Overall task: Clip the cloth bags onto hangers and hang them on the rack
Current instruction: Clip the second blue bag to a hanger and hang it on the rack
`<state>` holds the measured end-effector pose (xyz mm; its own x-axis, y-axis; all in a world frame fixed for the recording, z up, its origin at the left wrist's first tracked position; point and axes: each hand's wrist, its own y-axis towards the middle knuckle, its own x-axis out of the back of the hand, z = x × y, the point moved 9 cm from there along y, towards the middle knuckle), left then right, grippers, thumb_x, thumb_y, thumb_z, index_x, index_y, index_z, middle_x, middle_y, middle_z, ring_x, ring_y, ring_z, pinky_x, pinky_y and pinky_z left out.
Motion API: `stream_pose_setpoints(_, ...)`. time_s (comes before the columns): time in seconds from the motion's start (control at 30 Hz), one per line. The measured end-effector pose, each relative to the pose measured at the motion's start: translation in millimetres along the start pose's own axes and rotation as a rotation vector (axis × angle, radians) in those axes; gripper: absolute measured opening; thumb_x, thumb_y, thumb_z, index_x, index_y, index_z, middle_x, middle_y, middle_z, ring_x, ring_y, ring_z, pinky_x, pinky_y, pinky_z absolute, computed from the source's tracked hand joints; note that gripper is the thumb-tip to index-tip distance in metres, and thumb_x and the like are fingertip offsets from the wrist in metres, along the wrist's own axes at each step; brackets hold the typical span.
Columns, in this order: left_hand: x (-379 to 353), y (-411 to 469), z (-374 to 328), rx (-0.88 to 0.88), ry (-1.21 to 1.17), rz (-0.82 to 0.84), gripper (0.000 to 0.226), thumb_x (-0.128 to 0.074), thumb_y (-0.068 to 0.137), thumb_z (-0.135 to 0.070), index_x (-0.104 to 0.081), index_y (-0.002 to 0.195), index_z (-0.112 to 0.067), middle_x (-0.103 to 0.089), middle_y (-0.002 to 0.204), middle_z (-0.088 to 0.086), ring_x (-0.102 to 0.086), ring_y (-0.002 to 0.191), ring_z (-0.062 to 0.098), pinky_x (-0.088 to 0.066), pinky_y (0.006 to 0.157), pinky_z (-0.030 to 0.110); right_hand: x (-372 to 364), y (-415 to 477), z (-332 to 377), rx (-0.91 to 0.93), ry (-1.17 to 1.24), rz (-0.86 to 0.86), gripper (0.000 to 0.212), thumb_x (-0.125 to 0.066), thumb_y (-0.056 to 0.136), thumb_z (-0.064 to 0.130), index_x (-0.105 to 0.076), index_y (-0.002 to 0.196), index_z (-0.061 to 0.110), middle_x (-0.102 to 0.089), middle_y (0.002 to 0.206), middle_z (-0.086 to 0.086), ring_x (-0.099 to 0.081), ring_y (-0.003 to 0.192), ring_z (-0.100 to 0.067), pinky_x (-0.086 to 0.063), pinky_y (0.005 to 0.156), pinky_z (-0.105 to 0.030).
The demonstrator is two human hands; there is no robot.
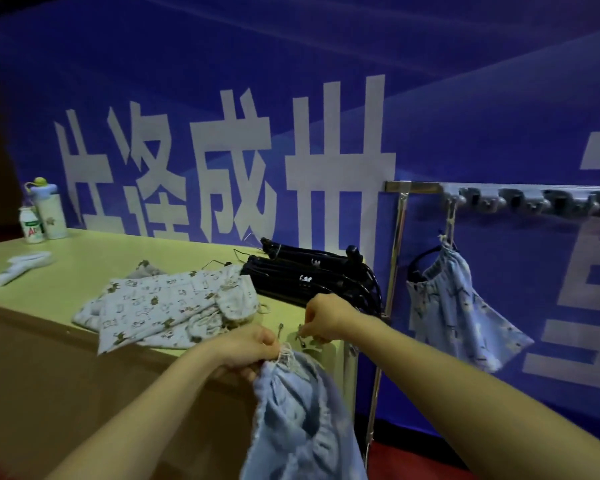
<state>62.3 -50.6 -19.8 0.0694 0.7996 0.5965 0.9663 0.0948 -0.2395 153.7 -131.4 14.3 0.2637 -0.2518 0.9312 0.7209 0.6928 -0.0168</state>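
Observation:
My left hand grips the gathered top of a light blue cloth bag, which hangs down over the table's front edge. Just to its right, my right hand pinches a small metal clip at the table's corner; the hanger it belongs to is hard to make out. A pile of printed cloth bags lies on the table, and a stack of black hangers sits behind my right hand. One blue bag hangs on a hanger from the rack at the right.
The yellow-green table carries a white bottle and a small drink bottle at the far left, plus white hangers. A blue banner with large white characters fills the background. The rack's chrome post stands beside the table's right end.

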Motion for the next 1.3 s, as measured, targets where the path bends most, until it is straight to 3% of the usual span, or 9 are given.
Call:
stream_pose_setpoints(0.17, 18, 4, 3, 0.007, -0.078, -0.103, 0.023, -0.047, 0.097, -0.017, -0.053, 0.076, -0.011, -0.054, 0.061, 0.0, -0.05, 0.037, 0.0, -0.041, 0.039, 0.014, -21, 18, -3, -0.074, -0.136, -0.043, 0.031, -0.061, 0.089, 0.022, -0.052, 0.064, 0.007, -0.068, 0.083, -0.022, -0.048, 0.058, -0.02, -0.043, 0.057, -0.032)
stream_pose_setpoints(0.37, 20, 15, 3, 0.018, -0.13, -0.158, 0.027, -0.048, 0.097, -0.018, -0.05, 0.07, -0.014, -0.048, 0.061, 0.001, -0.044, 0.043, 0.006, -0.041, 0.039, 0.015, -28, 25, -6, -0.115, -0.189, -0.103, 0.037, -0.051, 0.09, 0.011, -0.035, 0.057, 0.01, -0.037, 0.059, -0.006, -0.037, 0.055, -0.022, -0.035, 0.061, -0.033)
stream_pose_setpoints(0.5, 19, 20, 7, 0.035, -0.123, -0.171, 0.026, -0.048, 0.097, -0.018, -0.051, 0.07, -0.014, -0.046, 0.061, 0.001, -0.041, 0.047, 0.009, -0.04, 0.04, 0.017, -26, 20, -12, -0.146, -0.115, -0.105, 0.035, -0.05, 0.091, 0.009, -0.04, 0.057, 0.009, -0.042, 0.06, -0.008, -0.042, 0.055, -0.024, -0.039, 0.056, -0.033)
stream_pose_setpoints(0.6, 16, 22, -1, 0.028, -0.147, -0.172, 0.027, -0.047, 0.097, -0.016, -0.052, 0.071, -0.013, -0.046, 0.058, 0.001, -0.042, 0.041, 0.007, -0.038, 0.039, 0.016, -6, 7, -12, -0.089, 0.404, -0.176, 0.026, -0.055, 0.094, 0.014, -0.057, 0.069, 0.006, -0.064, 0.071, -0.012, -0.064, 0.063, -0.023, -0.055, 0.061, -0.033)
stream_pose_setpoints(0.67, 13, 25, -11, 0.022, -0.198, -0.186, 0.03, -0.048, 0.096, -0.015, -0.052, 0.067, -0.013, -0.046, 0.054, -0.001, -0.042, 0.036, 0.004, -0.035, 0.036, 0.015, 16, -9, -3, 0.043, 0.89, -0.199, 0.021, -0.049, 0.098, 0.01, -0.052, 0.077, 0.008, -0.063, 0.07, -0.011, -0.063, 0.051, -0.011, -0.05, 0.049, -0.021)
stream_pose_setpoints(0.73, 7, 31, -25, 0.014, -0.259, -0.21, 0.032, -0.049, 0.095, -0.013, -0.051, 0.064, -0.013, -0.047, 0.056, 0.002, -0.043, 0.042, 0.009, -0.035, 0.037, 0.017, 41, -31, 2, 0.186, 1.079, -0.226, 0.016, -0.045, 0.1, 0.01, -0.049, 0.084, 0.007, -0.062, 0.069, -0.011, -0.062, 0.047, -0.008, -0.048, 0.046, -0.017)
stream_pose_setpoints(0.93, -19, 48, -84, -0.075, -0.34, -0.26, 0.033, -0.04, 0.086, 0.002, -0.051, 0.057, -0.009, -0.048, 0.051, 0.014, -0.042, 0.046, 0.022, -0.035, 0.052, 0.03, 58, -85, -15, 0.295, 0.55, -0.341, 0.015, -0.044, 0.1, 0.017, -0.045, 0.086, 0.019, -0.067, 0.074, -0.008, -0.065, 0.058, -0.019, -0.054, 0.058, -0.03)
stream_pose_setpoints(1.07, -40, 55, -131, -0.235, -0.119, -0.379, 0.033, -0.05, 0.092, -0.012, -0.05, 0.059, -0.015, -0.053, 0.063, 0.008, -0.049, 0.067, 0.022, -0.039, 0.066, 0.032, 54, -116, -51, 0.204, 0.272, -0.502, 0.01, -0.038, 0.101, 0.024, -0.034, 0.094, 0.019, -0.065, 0.085, -0.016, -0.062, 0.074, -0.033, -0.048, 0.066, -0.046)
stream_pose_setpoints(1.3, -55, 56, -162, -0.316, 0.037, -0.478, 0.03, -0.053, 0.093, -0.027, -0.052, 0.066, -0.013, -0.051, 0.065, 0.003, -0.048, 0.069, 0.02, -0.037, 0.066, 0.029, 30, -120, -113, 0.03, -0.06, -0.325, 0.017, -0.037, 0.1, 0.018, -0.039, 0.109, 0.004, -0.06, 0.1, -0.024, -0.057, 0.084, -0.041, -0.033, 0.06, -0.04)
